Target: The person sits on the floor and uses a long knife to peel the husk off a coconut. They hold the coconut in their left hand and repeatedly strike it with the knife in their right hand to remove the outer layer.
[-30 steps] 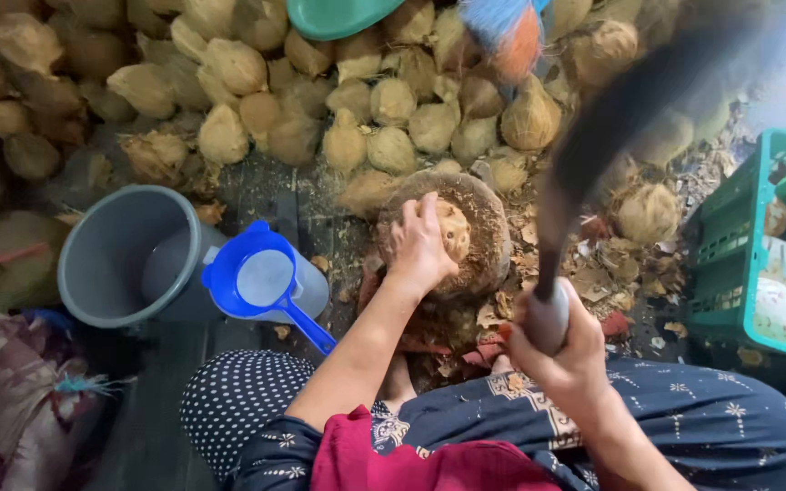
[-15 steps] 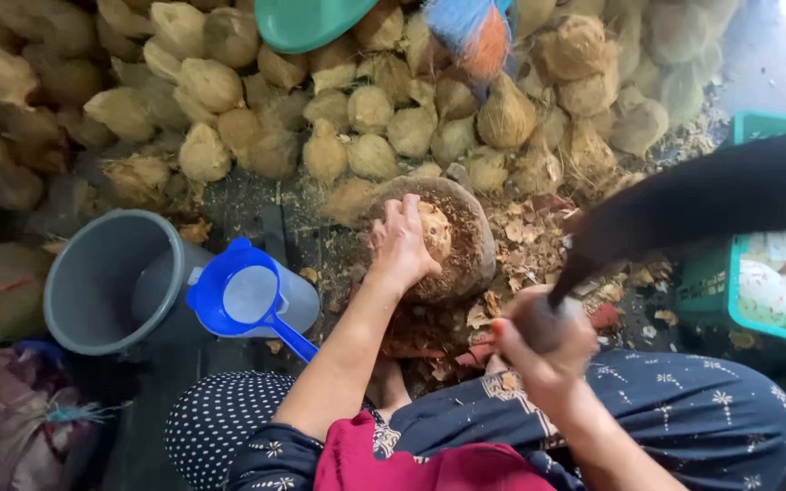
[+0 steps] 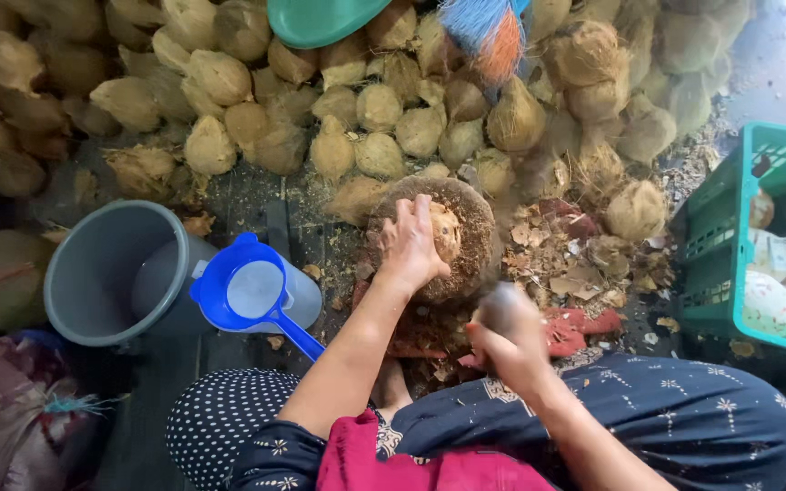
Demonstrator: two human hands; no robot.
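My left hand (image 3: 409,244) presses down on a pale, partly husked coconut (image 3: 448,232) and grips its near side. The coconut rests on a round, fibre-covered chopping block (image 3: 477,214) between my knees. Just in front of my lap, my right hand (image 3: 513,344) is closed around the handle of a long dark chopping knife (image 3: 495,305). The blade is a motion blur by the block's near right edge, so its exact position is unclear.
A grey bucket (image 3: 93,273) with a blue scoop (image 3: 252,291) on its rim stands at left. Several husked coconuts (image 3: 366,118) are piled behind the block. A green crate (image 3: 716,245) holding white peeled coconuts (image 3: 775,300) is at right. Husk chips (image 3: 575,264) litter the floor.
The knife, raised high to the upper right before, has swung down to the block. My right hand dropped with it. My left hand stayed on the coconut.
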